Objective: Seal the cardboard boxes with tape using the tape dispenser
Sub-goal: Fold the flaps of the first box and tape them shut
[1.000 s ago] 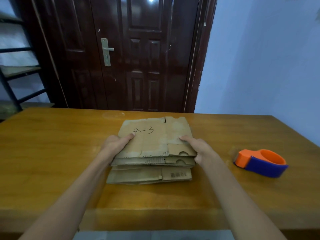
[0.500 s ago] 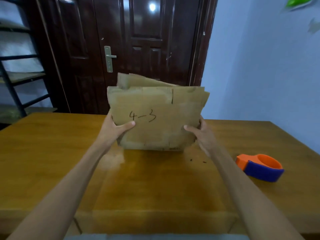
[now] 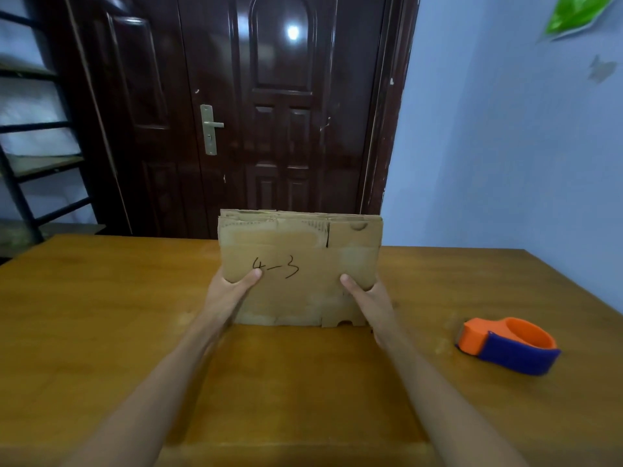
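At the centre of the frame, a stack of flattened cardboard boxes (image 3: 300,267) stood on its lower edge on the wooden table (image 3: 101,332), the front sheet marked "4-3". The left hand (image 3: 232,291) gripped the stack's left edge, thumb across the front; the right hand (image 3: 365,296) gripped the right edge likewise. The tape dispenser (image 3: 507,343) lay untouched at the lower right of the frame, well apart from both hands. The cardboard was judged light and fairly stiff, though worn and prone to bending at its creases. Loose sheets could slide apart, so holding both side edges at mid-height appeared advisable.
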